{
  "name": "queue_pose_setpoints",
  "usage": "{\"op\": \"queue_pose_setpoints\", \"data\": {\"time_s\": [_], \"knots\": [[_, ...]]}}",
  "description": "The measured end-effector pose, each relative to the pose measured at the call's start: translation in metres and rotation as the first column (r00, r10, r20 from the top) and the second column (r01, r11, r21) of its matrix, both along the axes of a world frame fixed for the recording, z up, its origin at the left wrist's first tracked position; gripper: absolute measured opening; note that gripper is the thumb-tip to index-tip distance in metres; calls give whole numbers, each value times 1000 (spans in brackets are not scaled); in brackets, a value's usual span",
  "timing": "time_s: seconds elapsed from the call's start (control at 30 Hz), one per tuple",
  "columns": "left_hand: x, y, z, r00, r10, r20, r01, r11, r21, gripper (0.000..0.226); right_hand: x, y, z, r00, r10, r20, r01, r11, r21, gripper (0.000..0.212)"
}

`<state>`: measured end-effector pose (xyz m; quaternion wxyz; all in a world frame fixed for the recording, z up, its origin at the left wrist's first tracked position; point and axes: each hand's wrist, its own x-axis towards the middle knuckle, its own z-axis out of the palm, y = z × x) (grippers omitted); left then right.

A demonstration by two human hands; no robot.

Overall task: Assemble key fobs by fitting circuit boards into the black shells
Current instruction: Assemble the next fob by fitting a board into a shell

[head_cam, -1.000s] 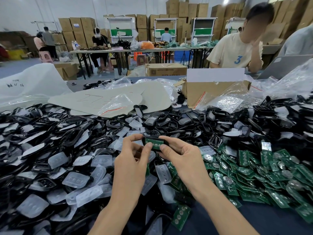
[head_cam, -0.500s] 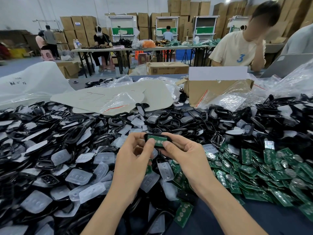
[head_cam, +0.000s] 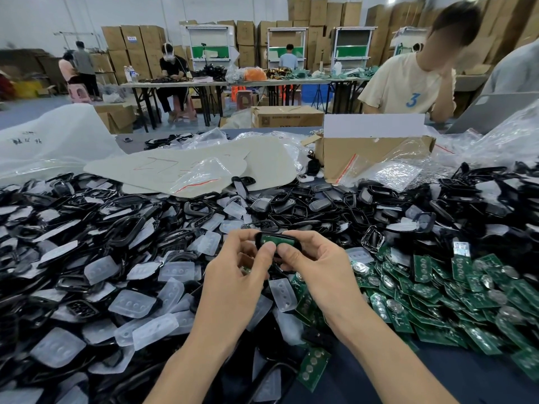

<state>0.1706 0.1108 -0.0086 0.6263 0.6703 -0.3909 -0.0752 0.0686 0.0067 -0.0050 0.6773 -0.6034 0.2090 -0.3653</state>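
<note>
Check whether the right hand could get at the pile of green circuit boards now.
Probably yes: the circuit board pile lies uncovered right beside the right hand, nothing between, though it currently grips the black shell.

Blue "3" on cream T-shirt (head_cam: 411, 100); black handwriting on white bag (head_cam: 27, 140) illegible; carton (head_cam: 287, 116) label too blurred

left hand (head_cam: 236, 275) + right hand (head_cam: 318, 266) grip black shell (head_cam: 294, 248) | green circuit board (head_cam: 277, 239) inside
</note>
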Motion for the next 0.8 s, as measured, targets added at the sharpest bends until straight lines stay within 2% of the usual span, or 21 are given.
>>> {"op": "queue_pose_setpoints", "data": {"time_s": [0.17,0.47,0.57,0.7,0.8], "knots": [[2,-1,0,1000,21,1,-21,1000,4,17,1,3,0,1000,9,-11,-9,1000,-3,16],[3,0,3,1000,8,-15,-8,1000,-3,13,2,4,0,1000,4,-21,-4,1000,-14,14],[5,1,1,1000,17,11,-17,1000,25,16,0,2,-1,997,36,-70,-41,997,-67,12],[10,6,2,976,3,217,-14,999,50,25,-3,3,-4,966,-25,-258,-68,936,-345,18],[9,9,4,885,9,465,-38,998,52,32,0,8,-6,948,-74,-309,-92,868,-489,17]]}}
